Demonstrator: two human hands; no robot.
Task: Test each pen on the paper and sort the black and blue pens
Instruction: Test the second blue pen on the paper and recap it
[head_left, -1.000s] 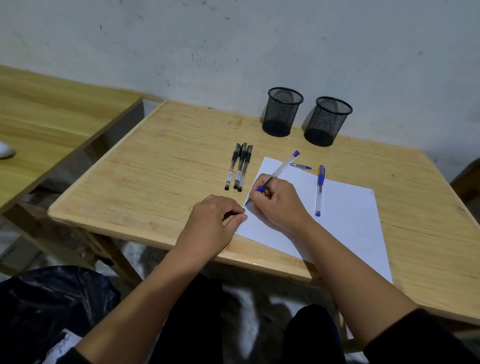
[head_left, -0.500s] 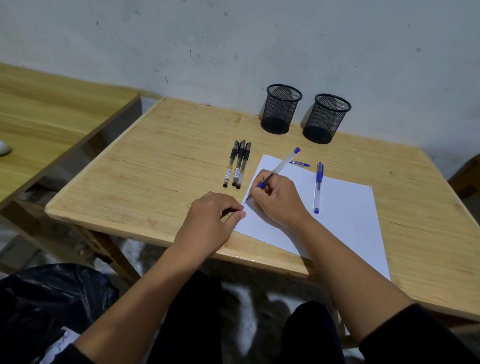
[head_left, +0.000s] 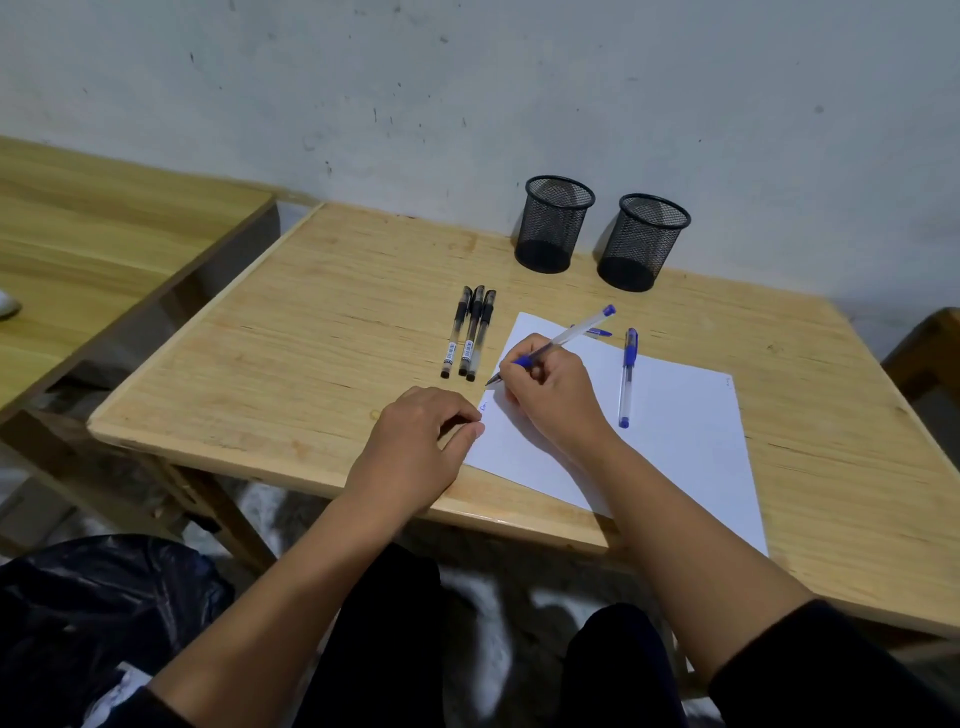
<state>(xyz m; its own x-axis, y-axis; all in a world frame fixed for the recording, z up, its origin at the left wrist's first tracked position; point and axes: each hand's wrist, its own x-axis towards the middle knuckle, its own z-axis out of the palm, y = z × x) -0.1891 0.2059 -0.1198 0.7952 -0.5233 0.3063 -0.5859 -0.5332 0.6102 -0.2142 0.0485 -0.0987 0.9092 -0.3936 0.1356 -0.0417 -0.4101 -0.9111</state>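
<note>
My right hand (head_left: 549, 395) grips an uncapped blue pen (head_left: 576, 331), its tip at the left edge of the white paper (head_left: 675, 436). A small blue scribble (head_left: 484, 406) shows on the paper just below the tip. My left hand (head_left: 415, 447) rests curled on the table, its thumb pressing the paper's left edge. A capped blue pen (head_left: 627, 376) lies on the paper to the right. A blue cap (head_left: 598, 332) lies behind the held pen. Three black pens (head_left: 467, 332) lie side by side on the table left of the paper.
Two black mesh pen cups (head_left: 555, 223) (head_left: 644, 241) stand at the back of the wooden table (head_left: 311, 353) near the wall. A second wooden table (head_left: 104, 234) stands to the left. A dark bag (head_left: 98, 613) lies on the floor at lower left.
My right hand has slid the pen tip up the paper's left edge, uncovering a small blue scribble. My left hand has stayed on the paper's edge.
</note>
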